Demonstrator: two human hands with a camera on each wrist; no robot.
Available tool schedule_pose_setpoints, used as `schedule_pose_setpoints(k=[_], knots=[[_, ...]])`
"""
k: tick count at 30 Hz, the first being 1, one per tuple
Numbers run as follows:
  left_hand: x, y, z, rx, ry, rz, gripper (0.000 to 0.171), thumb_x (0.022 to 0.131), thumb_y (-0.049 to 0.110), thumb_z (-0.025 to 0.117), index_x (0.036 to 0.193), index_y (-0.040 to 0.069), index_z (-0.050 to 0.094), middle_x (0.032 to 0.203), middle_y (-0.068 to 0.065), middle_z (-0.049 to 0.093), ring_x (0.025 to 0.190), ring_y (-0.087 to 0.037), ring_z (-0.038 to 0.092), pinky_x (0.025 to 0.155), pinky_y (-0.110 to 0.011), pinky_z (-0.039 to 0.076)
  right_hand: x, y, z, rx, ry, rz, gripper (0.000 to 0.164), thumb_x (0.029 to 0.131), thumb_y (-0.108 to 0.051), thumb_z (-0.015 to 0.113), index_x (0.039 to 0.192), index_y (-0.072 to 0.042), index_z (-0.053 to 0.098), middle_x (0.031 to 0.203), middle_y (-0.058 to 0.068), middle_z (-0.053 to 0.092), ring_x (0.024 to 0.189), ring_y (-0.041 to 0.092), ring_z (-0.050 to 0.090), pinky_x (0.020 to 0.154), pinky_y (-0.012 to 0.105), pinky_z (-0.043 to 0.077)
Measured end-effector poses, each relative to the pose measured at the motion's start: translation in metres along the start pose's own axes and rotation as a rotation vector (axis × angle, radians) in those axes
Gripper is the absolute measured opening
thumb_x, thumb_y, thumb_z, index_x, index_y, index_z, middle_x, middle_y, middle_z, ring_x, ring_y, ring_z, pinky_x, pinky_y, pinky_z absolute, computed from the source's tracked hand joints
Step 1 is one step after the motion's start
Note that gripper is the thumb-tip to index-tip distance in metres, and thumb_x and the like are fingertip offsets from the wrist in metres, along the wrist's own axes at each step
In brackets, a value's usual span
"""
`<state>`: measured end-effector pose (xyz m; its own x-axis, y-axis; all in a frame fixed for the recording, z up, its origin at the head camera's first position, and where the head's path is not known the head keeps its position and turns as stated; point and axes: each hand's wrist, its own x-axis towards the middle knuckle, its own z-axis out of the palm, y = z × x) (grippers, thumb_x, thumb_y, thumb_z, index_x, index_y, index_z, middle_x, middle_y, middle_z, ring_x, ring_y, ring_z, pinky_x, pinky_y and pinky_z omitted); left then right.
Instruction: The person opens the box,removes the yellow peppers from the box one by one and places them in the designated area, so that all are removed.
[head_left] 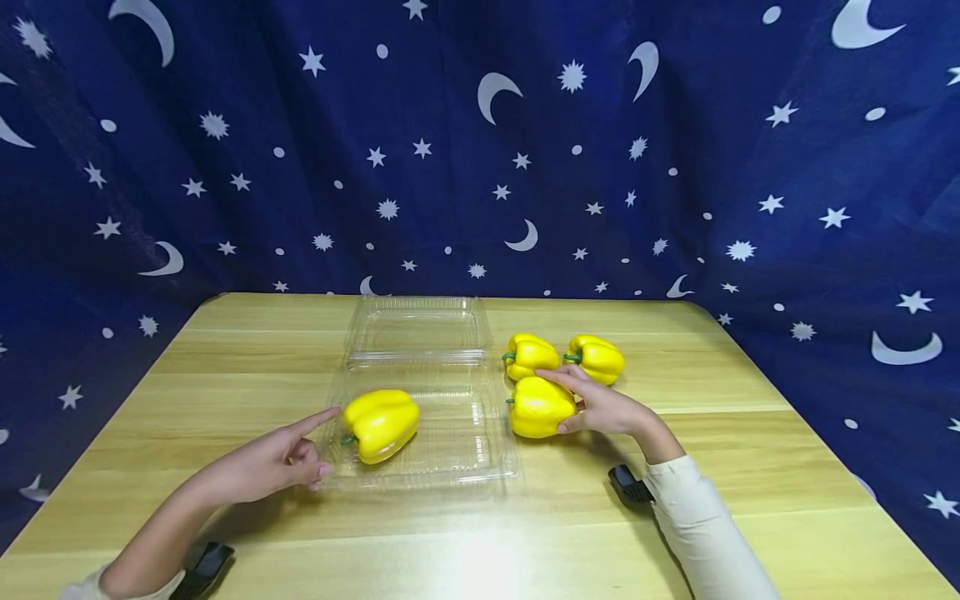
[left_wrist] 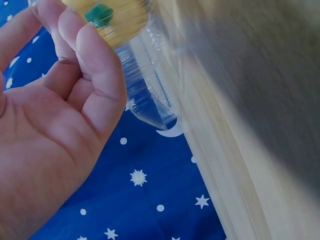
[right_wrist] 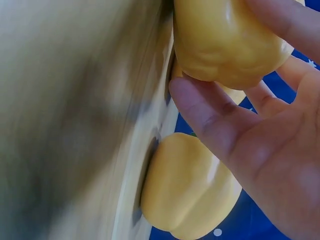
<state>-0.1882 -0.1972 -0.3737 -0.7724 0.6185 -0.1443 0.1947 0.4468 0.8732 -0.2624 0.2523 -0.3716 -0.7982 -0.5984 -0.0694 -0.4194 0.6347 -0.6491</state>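
One yellow bell pepper with a green stem lies in the left part of a clear plastic clamshell box, whose lid is laid back. Beside the box's left rim is my left hand, index finger stretched along it, other fingers bent; no pepper is in it. In the left wrist view the fingertips are near the clear plastic. My right hand grips a second yellow bell pepper right of the box, fingers over its top and thumb low on its near side. The right wrist view shows its rounded bottom end.
Two more yellow bell peppers, one right behind the gripped one and another farther right, lie on the wooden table. A dark blue curtain with moons and stars hangs behind the table's far edge.
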Motion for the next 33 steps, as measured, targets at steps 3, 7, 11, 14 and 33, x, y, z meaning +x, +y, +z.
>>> schedule_pose_setpoints(k=[3,7,11,14,33], knots=[[0.0008,0.0009,-0.0001,0.003,-0.003,-0.006,0.078,0.092,0.021,0.055,0.143,-0.008,0.003,0.068,-0.009,0.052,0.073,-0.021,0.061,0.067,-0.028,0.049,-0.0007,0.0006,-0.0005,-0.005,-0.009,0.000,0.078,0.076,-0.006,0.070,0.142,-0.006,0.029,0.136,0.021,0.030,0.121,0.038,0.036,0.089,0.047,0.044],[0.0007,0.0011,-0.0003,0.008,-0.003,-0.013,0.079,0.091,0.022,0.055,0.143,-0.008,0.003,0.068,-0.006,0.051,0.073,-0.021,0.061,0.068,-0.028,0.049,-0.0005,0.0015,-0.0005,-0.016,-0.013,-0.001,0.079,0.076,-0.008,0.070,0.142,-0.006,0.028,0.139,0.023,0.028,0.124,0.041,0.034,0.092,0.053,0.041],[0.0006,0.0008,-0.0001,0.015,-0.001,-0.006,0.080,0.091,0.023,0.056,0.143,-0.008,0.004,0.068,-0.006,0.051,0.073,-0.021,0.061,0.068,-0.028,0.050,-0.0013,0.0016,-0.0007,-0.040,-0.019,0.016,0.081,0.075,-0.010,0.071,0.143,-0.006,0.027,0.142,0.025,0.026,0.129,0.043,0.026,0.097,0.059,0.032],[0.0003,0.0014,0.0005,0.021,0.001,0.000,0.079,0.091,0.023,0.055,0.143,-0.008,0.004,0.069,-0.006,0.053,0.073,-0.020,0.061,0.067,-0.028,0.049,-0.0020,0.0006,-0.0011,-0.042,-0.027,0.032,0.083,0.074,-0.010,0.072,0.143,-0.006,0.026,0.144,0.025,0.023,0.131,0.044,0.022,0.097,0.061,0.030],[0.0004,0.0012,0.0013,0.019,-0.005,0.006,0.077,0.092,0.021,0.054,0.143,-0.007,0.003,0.071,-0.006,0.057,0.072,-0.021,0.060,0.063,-0.028,0.046,-0.0032,-0.0032,-0.0032,-0.069,-0.021,0.017,0.080,0.075,-0.008,0.071,0.142,-0.002,0.026,0.144,0.027,0.023,0.132,0.048,0.016,0.097,0.061,0.031]])
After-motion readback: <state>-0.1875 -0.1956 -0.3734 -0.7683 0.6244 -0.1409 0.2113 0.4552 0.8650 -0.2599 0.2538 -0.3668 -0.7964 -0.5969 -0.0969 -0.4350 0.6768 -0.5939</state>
